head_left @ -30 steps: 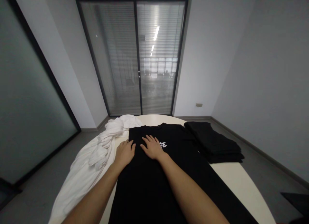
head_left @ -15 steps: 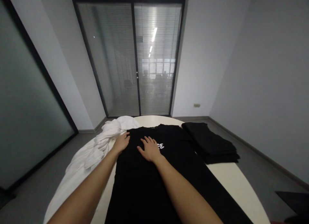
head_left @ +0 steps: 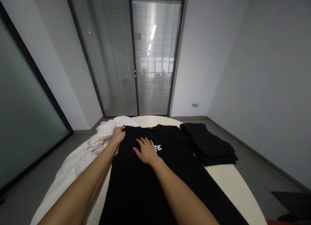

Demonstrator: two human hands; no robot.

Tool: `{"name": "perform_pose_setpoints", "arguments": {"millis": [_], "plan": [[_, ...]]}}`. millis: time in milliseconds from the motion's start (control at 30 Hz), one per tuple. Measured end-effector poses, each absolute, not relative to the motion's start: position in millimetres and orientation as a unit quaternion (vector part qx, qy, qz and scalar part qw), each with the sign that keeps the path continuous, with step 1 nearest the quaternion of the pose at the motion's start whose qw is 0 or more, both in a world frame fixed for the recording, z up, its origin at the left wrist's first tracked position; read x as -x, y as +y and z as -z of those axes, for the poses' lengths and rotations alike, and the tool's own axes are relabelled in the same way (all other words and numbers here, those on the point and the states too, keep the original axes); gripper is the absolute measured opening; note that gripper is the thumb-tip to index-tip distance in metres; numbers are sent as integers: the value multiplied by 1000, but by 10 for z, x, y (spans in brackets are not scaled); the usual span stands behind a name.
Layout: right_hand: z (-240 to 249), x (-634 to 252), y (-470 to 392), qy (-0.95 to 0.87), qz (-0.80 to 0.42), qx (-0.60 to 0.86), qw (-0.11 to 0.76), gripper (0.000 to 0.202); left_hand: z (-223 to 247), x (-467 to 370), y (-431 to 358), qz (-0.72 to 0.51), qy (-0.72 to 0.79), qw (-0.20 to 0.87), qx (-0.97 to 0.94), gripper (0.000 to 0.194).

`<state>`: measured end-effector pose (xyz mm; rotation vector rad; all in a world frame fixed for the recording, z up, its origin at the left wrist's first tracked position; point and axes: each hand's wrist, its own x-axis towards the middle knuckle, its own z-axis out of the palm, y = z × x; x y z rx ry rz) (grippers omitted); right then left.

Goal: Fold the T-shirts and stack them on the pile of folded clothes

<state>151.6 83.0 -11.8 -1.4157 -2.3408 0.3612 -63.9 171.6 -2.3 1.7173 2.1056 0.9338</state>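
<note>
A black T-shirt (head_left: 136, 183) lies spread flat on the table, its neckline at the far end and a white print on its chest. At the shirt's far left shoulder, my left hand (head_left: 119, 134) is closed with the edge of the fabric pinched between thumb and fingers. My right hand (head_left: 147, 152) rests palm down on the chest, fingers spread, partly covering the print. The shirt's near end runs out of the bottom of the view.
White crumpled cloth (head_left: 80, 157) covers the left side of the pale round-edged table (head_left: 230, 183). On the right sits a stack of folded black clothes (head_left: 209, 142), touching the shirt's right sleeve area. A dark flat object (head_left: 291, 202) shows at the lower right, beyond the table edge.
My left hand has gone from fingers laid on the shirt's left shoulder to a pinch on its edge. The right hand stays flat on the chest. The view has shifted slightly.
</note>
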Motion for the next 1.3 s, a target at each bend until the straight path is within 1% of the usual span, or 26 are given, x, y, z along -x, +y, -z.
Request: {"name": "perform_pose_setpoints", "arguments": {"millis": [100, 267, 333, 400, 533, 633, 733, 867, 1033, 1167, 1200, 1300], "plan": [[78, -1509, 827, -835, -141, 505, 168, 67, 15, 619, 1650, -312, 740, 70, -592, 41], [58, -1498, 805, -818, -138, 544, 129, 76, 37, 436, 1423, -277, 730, -5, -625, 51], [74, -1506, 808, -822, -136, 541, 114, 73, 8, 329, 1313, -265, 725, -29, -635, 53], [78, -1525, 822, -825, -130, 538, 114, 65, -30, 211, 1202, -253, 726, -44, -638, 53], [-28, -1611, 889, -830, -126, 533, 102, 52, -17, -61, 996, -208, 744, -27, -634, 51], [-218, -1755, 958, -827, -117, 543, 88, 44, 100, -266, 851, -173, 756, -12, -631, 58], [-442, -2016, 1013, -808, -88, 577, 77, 41, 222, -399, 719, -133, 756, -28, -640, 67], [-649, -2548, 1057, -764, -31, 642, 64, 41, 281, -418, 624, -135, 730, -40, -669, 65], [-624, -3168, 1134, -699, -14, 714, 31, 32, 291, -363, 647, -160, 717, -23, -678, 61], [-573, -3393, 1208, -675, -31, 736, 39, 22, 287, -363, 666, -148, 720, -20, -678, 60], [-583, -3420, 1220, -667, -34, 743, 46, 22, 280, -367, 663, -144, 720, -20, -679, 60], [-659, -3468, 1224, -630, -21, 771, 89, 35, 252, -378, 647, -136, 720, -19, -681, 60]]}}
